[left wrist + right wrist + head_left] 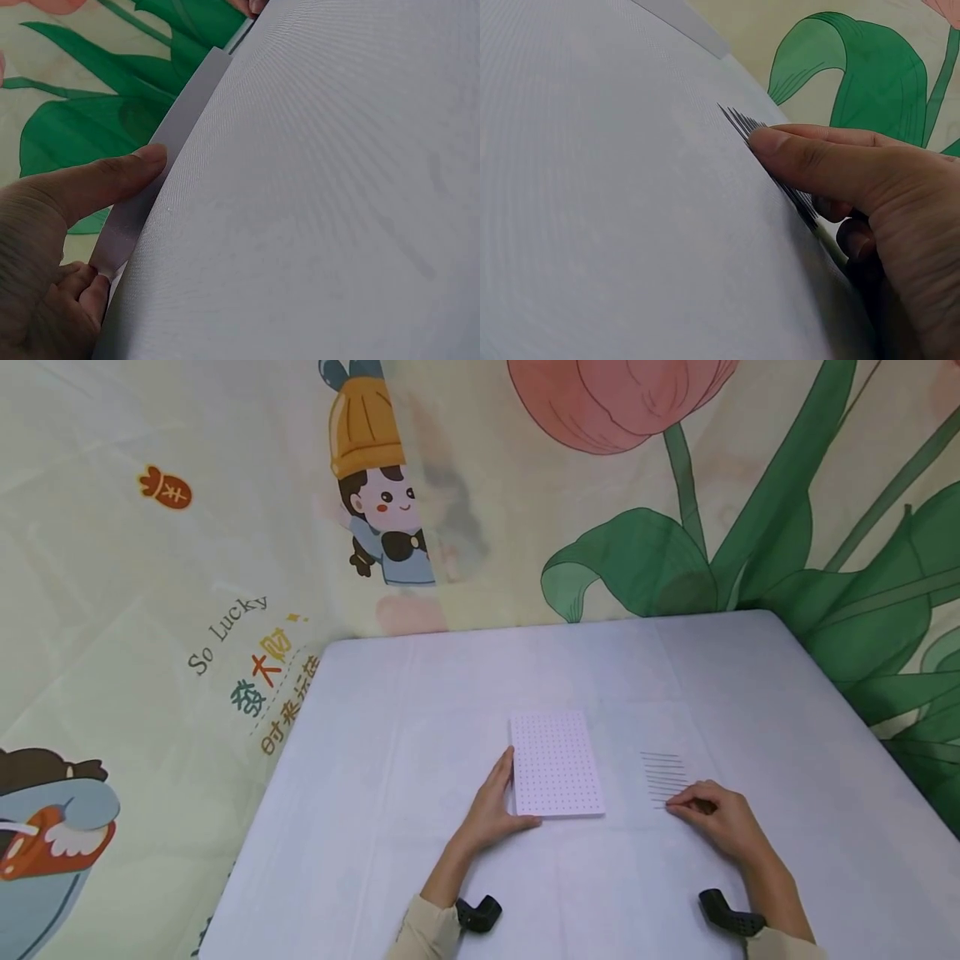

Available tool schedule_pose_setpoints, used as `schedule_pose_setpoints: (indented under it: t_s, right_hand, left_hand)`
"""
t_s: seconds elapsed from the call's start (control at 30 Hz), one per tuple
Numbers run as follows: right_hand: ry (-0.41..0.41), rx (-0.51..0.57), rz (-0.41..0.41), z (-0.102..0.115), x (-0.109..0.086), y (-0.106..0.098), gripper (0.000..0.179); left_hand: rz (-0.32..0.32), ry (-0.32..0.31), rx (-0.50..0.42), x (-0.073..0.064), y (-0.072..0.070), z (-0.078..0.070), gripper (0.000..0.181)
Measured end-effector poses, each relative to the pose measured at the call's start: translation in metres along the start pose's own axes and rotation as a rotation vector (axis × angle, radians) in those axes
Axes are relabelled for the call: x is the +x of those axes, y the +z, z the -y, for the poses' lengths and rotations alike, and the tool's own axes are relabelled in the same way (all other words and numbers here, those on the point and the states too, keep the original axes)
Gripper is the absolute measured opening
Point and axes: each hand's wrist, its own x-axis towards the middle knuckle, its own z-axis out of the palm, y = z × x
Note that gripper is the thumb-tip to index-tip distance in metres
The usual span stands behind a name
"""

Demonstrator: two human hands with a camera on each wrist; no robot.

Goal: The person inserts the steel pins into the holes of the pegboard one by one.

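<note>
A white board with a grid of small holes [557, 764] lies flat on the table. My left hand [487, 814] rests against its near left corner, the fingers along the left side and the thumb along the front edge. The left wrist view shows that thumb [127, 176] pressing the board's side wall [180, 112]. To the right of the board, several thin dark rods [663, 767] lie in a row, side by side. At the near end of that row my right hand [716, 818] pinches the right end of a rod between thumb and forefinger. Its other fingers are curled under.
A white cloth covers the table [390, 735]; its far edge meets a printed backdrop [480, 527] with flowers and cartoon figures. Each wrist carries a black device, one on the left [480, 914] and one on the right [727, 914].
</note>
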Motion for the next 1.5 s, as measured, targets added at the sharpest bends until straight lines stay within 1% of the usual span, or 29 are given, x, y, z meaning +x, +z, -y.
schedule_pose_setpoints:
  t_s: [0.2, 0.3, 0.5, 0.7, 0.87, 0.97, 1.07, 1.17, 1.27, 1.37, 1.5]
  right_hand:
    - [-0.039, 0.006, 0.01, 0.001, 0.006, -0.001, 0.015]
    - [-0.048, 0.008, 0.015, 0.002, 0.008, -0.001, 0.014]
    - [-0.016, -0.007, 0.021, 0.001, 0.006, -0.002, 0.012]
    - [-0.015, -0.013, 0.023, 0.001, 0.004, -0.002, 0.012]
    - [-0.005, -0.019, 0.039, 0.005, 0.004, -0.002, 0.011]
    - [0.005, 0.008, 0.045, 0.011, 0.006, -0.001, 0.007]
    - [-0.012, 0.058, 0.04, 0.02, 0.01, 0.003, 0.004]
    - [-0.066, 0.116, 0.02, 0.032, 0.016, 0.008, 0.005]
    - [-0.113, 0.164, 0.014, 0.047, 0.027, 0.015, 0.008]
    - [-0.116, 0.234, 0.024, 0.068, 0.039, 0.023, 0.007]
    - [-0.105, 0.348, 0.037, 0.106, 0.051, 0.032, 0.006]
  left_hand:
    - [0.018, -0.002, 0.014, 0.003, -0.004, 0.002, 0.117]
    - [0.015, 0.008, 0.01, 0.005, -0.005, 0.002, 0.117]
    - [0.021, 0.003, -0.021, 0.004, -0.003, 0.0, 0.117]
    - [0.017, 0.001, -0.039, 0.004, -0.003, -0.002, 0.118]
    - [0.017, -0.002, -0.041, 0.004, -0.003, 0.0, 0.118]
    - [0.016, 0.001, -0.041, 0.004, -0.002, 0.001, 0.118]
    - [0.011, 0.005, -0.038, 0.003, -0.001, 0.003, 0.118]
    - [0.008, 0.005, -0.033, 0.003, -0.001, 0.003, 0.118]
    - [0.005, -0.003, -0.031, 0.003, -0.001, 0.003, 0.118]
    - [0.004, -0.007, -0.029, 0.003, -0.001, 0.002, 0.118]
    - [0.003, -0.005, -0.024, 0.004, 0.0, 0.002, 0.118]
